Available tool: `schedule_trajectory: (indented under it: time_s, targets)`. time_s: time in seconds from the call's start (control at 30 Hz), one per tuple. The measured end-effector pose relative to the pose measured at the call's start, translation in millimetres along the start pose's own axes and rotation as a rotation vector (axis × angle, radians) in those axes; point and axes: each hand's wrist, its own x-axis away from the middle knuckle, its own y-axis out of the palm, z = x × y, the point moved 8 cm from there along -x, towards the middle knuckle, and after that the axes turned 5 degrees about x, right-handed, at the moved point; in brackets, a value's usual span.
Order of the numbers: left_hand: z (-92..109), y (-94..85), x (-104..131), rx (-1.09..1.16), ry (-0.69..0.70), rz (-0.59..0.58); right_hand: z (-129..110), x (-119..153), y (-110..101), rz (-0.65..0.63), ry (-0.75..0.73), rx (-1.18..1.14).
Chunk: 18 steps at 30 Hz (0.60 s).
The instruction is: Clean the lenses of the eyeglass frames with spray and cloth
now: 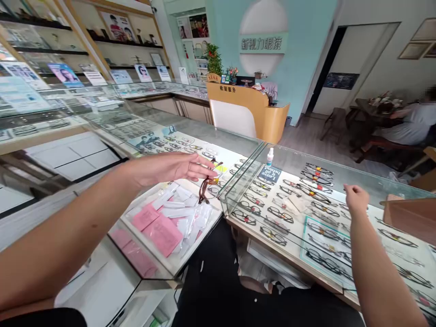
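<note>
Brown glasses (204, 190) | in left hand (180, 167) | right hand (357, 199) well apart

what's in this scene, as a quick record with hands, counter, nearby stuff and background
left hand: holding brown-framed glasses
right hand: fingers curled, over the glass counter; whether it holds anything is unclear
display: rows of glasses in the counter
bottle: small white bottle, upright
packaging: pink packets beside clear wrappers
background: wooden desk; seated person at far right
</note>
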Motion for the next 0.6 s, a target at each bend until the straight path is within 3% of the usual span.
schedule_trajectory:
  time_s: [0.13, 0.27, 0.37, 0.47, 0.6]
  targets:
    - [-59, -49.3, 19, -0.028, -0.096, -0.04, 8, 3, 0, -0.041, 0.123, 0.007]
    - [-119, -83.7, 9, -0.088, -0.212, -0.021, 9, 4, -1, -0.05, 0.146, 0.055]
    - [-167, -104.6, -18, -0.132, -0.266, 0.04, 9, 4, -2, -0.051, 0.142, 0.099]
    - [-207, -120.7, -59, -0.055, -0.226, 0.099, 10, 2, -1, -0.057, 0.133, 0.133]
    - [-234, -145.8, -116, 0.098, -0.063, 0.27, 21, -1, 4, -0.079, 0.145, 0.153]
